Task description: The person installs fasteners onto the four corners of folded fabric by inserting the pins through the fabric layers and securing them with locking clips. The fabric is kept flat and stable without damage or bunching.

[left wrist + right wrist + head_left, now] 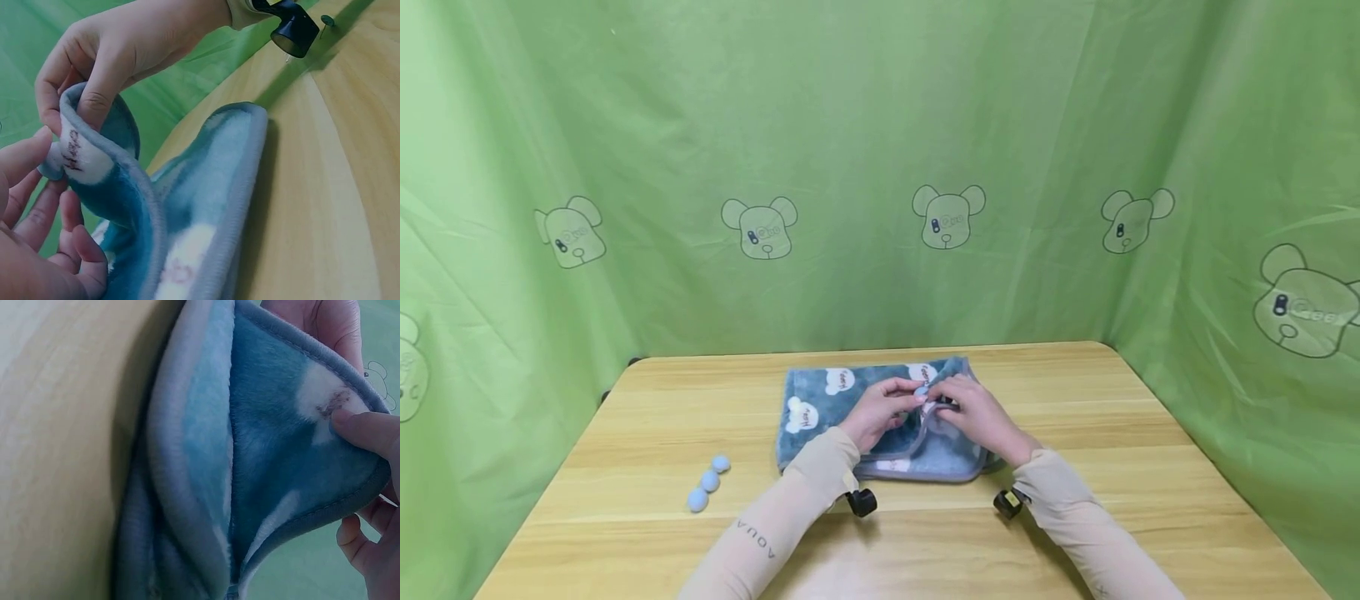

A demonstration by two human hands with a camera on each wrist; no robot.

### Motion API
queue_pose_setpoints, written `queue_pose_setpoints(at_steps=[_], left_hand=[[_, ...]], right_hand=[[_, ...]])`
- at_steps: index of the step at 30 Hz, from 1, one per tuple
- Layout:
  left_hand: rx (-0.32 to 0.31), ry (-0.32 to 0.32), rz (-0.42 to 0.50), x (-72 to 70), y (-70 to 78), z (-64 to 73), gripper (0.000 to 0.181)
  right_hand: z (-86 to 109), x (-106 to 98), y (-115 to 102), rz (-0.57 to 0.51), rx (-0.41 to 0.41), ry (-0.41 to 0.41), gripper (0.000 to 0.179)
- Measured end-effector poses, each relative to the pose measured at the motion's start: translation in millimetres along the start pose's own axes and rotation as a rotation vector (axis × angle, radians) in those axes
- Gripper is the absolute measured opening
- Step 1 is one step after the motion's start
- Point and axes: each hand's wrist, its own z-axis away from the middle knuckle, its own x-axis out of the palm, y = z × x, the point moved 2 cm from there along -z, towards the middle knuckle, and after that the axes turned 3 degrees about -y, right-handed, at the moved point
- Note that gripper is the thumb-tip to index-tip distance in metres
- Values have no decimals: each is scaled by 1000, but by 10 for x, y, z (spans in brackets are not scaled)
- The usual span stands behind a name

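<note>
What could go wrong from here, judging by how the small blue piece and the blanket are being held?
The small blue piece, pinched in the left grip, may slip and drop. The lifted blanket corner could flop down if the right grip loosens. The three blue pieces might get knocked if the left sleeve swings outward.

Here's the head camera, looking forward and down from the wearer's side, wide enough for the table (pixel 647 417) and the green curtain (pixel 865 125) beyond. And we're in tight with the left wrist view, tilted, peering past the left hand (pixel 37 250) at the cloth (pixel 119 200), the right hand (pixel 131 47) at the top! Over to the right wrist: also close, turned sideways, table down its left, hands at its right. All 3 views share cloth and hands!
</note>
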Motion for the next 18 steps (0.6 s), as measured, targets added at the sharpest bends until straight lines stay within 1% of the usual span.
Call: queue_pose_setpoints(at_steps=[5, 8, 11, 14, 16, 18], left_hand=[[-5, -38, -67, -1, 67, 30, 46], [16, -46, -127, -5, 149, 83, 51], [61, -28, -175, -25, 234, 147, 53], [123, -2, -236, -55, 305, 218, 50], [171, 20, -310, -72, 339, 265, 46], [226, 40, -420, -80, 358, 309, 42]], right_hand=[[0, -12, 0, 1, 29, -16, 22], [3, -21, 12, 5, 44, -24, 22], [5, -33, 21, -2, 54, -32, 22], [10, -44, 31, -18, 68, -37, 21], [12, -53, 40, -30, 78, -39, 20], [11, -60, 50, -40, 80, -38, 19]])
